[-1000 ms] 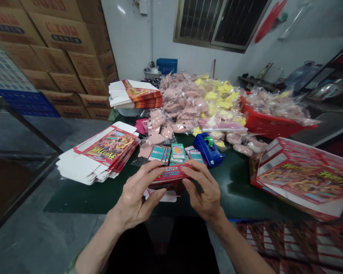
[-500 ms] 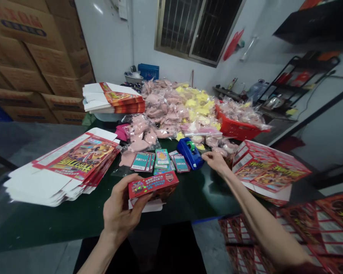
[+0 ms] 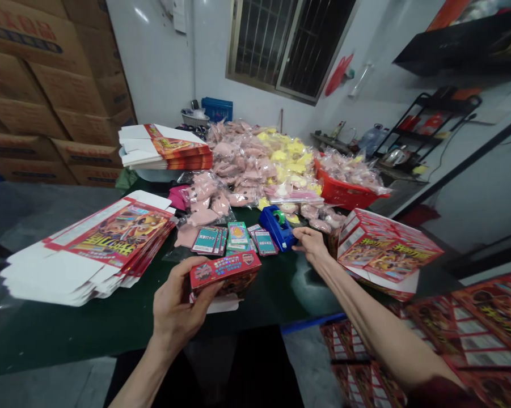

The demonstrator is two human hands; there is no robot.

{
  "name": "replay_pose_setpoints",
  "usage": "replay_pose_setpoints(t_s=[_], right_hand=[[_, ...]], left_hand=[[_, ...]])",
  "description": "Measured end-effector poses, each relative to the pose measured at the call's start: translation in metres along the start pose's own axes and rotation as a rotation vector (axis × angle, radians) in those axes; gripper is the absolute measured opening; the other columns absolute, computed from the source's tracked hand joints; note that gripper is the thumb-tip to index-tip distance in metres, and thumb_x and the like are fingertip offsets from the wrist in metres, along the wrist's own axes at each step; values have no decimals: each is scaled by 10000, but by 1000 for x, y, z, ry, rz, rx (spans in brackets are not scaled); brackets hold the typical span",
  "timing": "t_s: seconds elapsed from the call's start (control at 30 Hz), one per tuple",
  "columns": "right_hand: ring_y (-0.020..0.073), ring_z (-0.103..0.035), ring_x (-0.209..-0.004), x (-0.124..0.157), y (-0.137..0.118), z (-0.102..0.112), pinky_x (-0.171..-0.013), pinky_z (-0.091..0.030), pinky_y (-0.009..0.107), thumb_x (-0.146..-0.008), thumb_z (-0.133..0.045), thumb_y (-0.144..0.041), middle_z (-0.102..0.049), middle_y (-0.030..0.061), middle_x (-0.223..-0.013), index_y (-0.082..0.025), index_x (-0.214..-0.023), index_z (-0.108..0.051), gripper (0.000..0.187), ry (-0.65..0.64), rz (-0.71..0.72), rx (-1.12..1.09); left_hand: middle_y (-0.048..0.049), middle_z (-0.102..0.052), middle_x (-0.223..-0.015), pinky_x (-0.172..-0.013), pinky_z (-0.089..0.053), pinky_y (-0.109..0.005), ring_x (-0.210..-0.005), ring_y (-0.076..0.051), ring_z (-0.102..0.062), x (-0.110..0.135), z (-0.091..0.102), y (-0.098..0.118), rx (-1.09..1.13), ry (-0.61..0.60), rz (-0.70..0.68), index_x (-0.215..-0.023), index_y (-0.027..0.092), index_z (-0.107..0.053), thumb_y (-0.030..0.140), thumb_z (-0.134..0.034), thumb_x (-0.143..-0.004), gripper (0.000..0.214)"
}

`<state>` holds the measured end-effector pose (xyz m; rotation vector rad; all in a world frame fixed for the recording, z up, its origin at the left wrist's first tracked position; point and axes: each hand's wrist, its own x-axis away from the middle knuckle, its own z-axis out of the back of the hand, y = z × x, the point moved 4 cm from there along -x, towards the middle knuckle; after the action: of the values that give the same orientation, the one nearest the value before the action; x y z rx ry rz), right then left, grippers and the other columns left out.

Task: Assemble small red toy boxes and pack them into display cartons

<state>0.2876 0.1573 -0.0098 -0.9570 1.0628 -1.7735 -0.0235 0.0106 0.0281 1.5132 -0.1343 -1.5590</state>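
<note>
My left hand [image 3: 181, 309] is closed round a small red printed box [image 3: 225, 269], held above the near part of the table. White flaps stick out from the box's underside. The thumb and fingers of my right hand [image 3: 310, 245] are drawn together at the near right end of a blue tape dispenser [image 3: 277, 228], which carries a green-cored roll. Whether a piece of tape is between those fingertips is too small to tell. Several teal-backed cards [image 3: 208, 240] lie in small piles between the box and the dispenser.
Flat red-and-white cartons [image 3: 119, 232] are stacked at left, more cartons [image 3: 165, 148] behind. Bagged pink and yellow plush pieces [image 3: 255, 164] heap up at the back, beside a red basket [image 3: 349, 192]. Made-up boxes [image 3: 387, 243] stand at right; printed boxes [image 3: 472, 328] lie below the table edge.
My right hand's fingers have come together at the dispenser's end, with the thumb now showing below. The left hand keeps its hold on the box. The whole view has shifted slightly.
</note>
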Motion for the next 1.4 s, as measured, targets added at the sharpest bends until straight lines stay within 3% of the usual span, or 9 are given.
replay_pose_setpoints(t_s=[0.2, 0.33, 0.53, 0.63, 0.73, 0.83, 1.03, 1.23, 1.4], right_hand=[[99, -568, -680, 7, 10, 1, -595, -504, 249, -835, -599, -271, -595, 2, -816, -122, -864, -599, 151, 147, 108, -238], [92, -568, -674, 12, 29, 5, -632, -521, 254, -788, -631, -295, -585, -25, -750, -137, -762, -597, 163, 167, 138, -347], [141, -606, -814, 0, 47, -1, -701, -527, 319, -887, -543, -303, -610, 47, -983, -130, -1033, -574, 229, 108, 79, -247], [147, -596, -832, 0, 45, -1, -716, -513, 326, -877, -553, -314, -605, 45, -1003, -134, -1028, -579, 237, 129, 124, -168], [149, -552, -781, 27, 37, -1, -697, -466, 295, -806, -608, -276, -596, 39, -831, -125, -737, -606, 165, 164, 222, -125], [143, -500, -687, 85, 19, -8, -626, -420, 261, -745, -618, -286, -549, 16, -684, -159, -608, -567, 194, 132, 318, -136], [65, -422, -457, 202, -43, -63, -452, -341, 195, -824, -583, -349, -473, -60, -526, -177, -687, -558, 221, -370, 336, -552], [40, -344, -371, 209, -47, -93, -369, -287, 176, -759, -645, -372, -429, -72, -422, -149, -604, -566, 283, -305, 231, -537], [45, -335, -351, 208, -42, -95, -333, -289, 182, -719, -663, -418, -418, -73, -416, -161, -538, -511, 350, -347, 154, -585]], left_hand=[[7, -651, -894, -622, -500, -179, -695, -110, -629, 3, -1, -9, -2, -28, 96, -1056, 204, -550, 254, -694, -727, 362], [9, -645, -884, -597, -490, -182, -688, -112, -618, 3, -1, -12, -17, -23, 154, -1060, 212, -551, 285, -692, -728, 369], [0, -643, -924, -652, -494, -195, -731, -117, -618, 2, -2, -15, -37, -18, 151, -1062, 215, -561, 284, -707, -711, 387], [7, -648, -888, -621, -499, -176, -697, -107, -624, 3, -2, -13, -4, 10, 172, -1072, 209, -556, 269, -709, -708, 399], [12, -655, -857, -599, -505, -162, -661, -99, -632, 3, -2, -8, -15, 61, 179, -1067, 199, -558, 264, -711, -706, 398], [7, -662, -857, -625, -517, -169, -666, -102, -645, 3, -4, -1, -40, 75, 148, -1059, 190, -554, 253, -697, -720, 373], [-1, -664, -854, -641, -525, -207, -667, -119, -657, 9, -6, 8, -105, 75, 78, -1045, 192, -547, 247, -696, -730, 352], [11, -648, -830, -599, -507, -175, -637, -95, -631, 3, 0, 18, -80, 7, -75, -1023, 196, -540, 244, -714, -725, 348], [-7, -550, -846, -605, -482, -180, -702, -92, -581, -12, 1, 28, -105, -321, -298, -1151, 242, -548, 129, -557, -832, 338]])
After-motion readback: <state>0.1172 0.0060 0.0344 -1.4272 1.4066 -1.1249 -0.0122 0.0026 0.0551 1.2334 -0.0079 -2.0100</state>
